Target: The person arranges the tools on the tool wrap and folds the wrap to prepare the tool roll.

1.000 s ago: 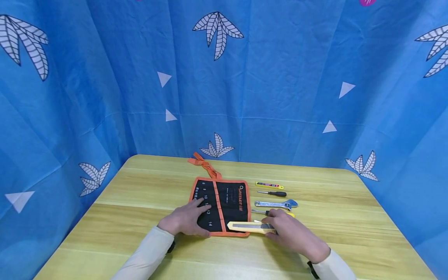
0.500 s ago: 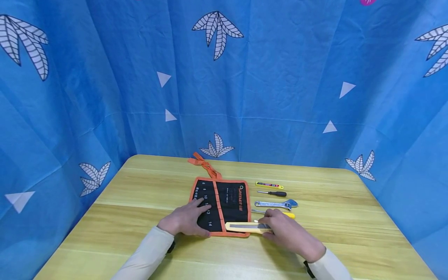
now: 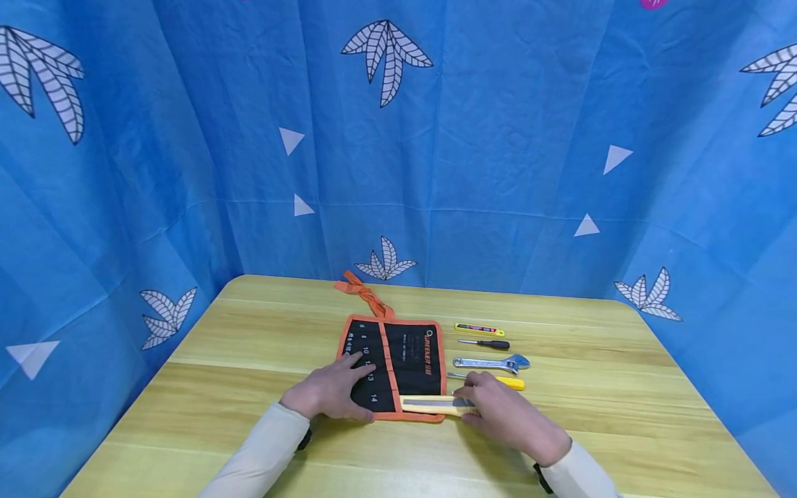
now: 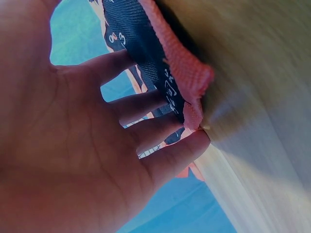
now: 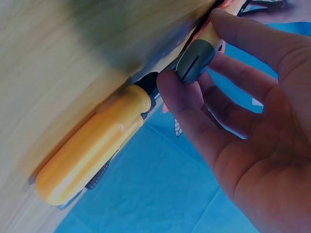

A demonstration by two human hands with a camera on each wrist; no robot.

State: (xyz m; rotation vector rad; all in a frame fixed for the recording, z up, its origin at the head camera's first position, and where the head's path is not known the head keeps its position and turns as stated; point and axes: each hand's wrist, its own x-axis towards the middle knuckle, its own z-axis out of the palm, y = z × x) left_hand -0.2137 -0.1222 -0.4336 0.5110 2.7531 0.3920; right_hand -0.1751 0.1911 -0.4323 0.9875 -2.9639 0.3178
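A black tool pouch (image 3: pixel 414 363) with orange trim lies flat on the table, marked with white numbers. My left hand (image 3: pixel 333 389) rests on its left side, fingers extended; in the left wrist view the fingertips (image 4: pixel 197 141) touch the fabric and orange edge. With thumb and fingers, my right hand (image 3: pixel 507 415) pinches the rear of a pale yellow utility knife (image 3: pixel 429 404). The knife lies across the pouch's lower right part, its front end at the orange middle band; I cannot tell whether it is inside a pocket. The right wrist view shows its grey end (image 5: pixel 194 60).
Right of the pouch lie a yellow-handled screwdriver (image 3: pixel 512 382), an adjustable wrench (image 3: pixel 492 363), a black-handled screwdriver (image 3: pixel 495 344) and a small yellow case (image 3: pixel 479 330). An orange strap (image 3: pixel 367 294) extends behind the pouch. A blue curtain (image 3: pixel 510 138) hangs behind the table (image 3: pixel 598 387).
My right hand has moved left with the utility knife, whose front end has reached the orange band. More of the yellow screwdriver handle shows. The left hand has stayed in place.
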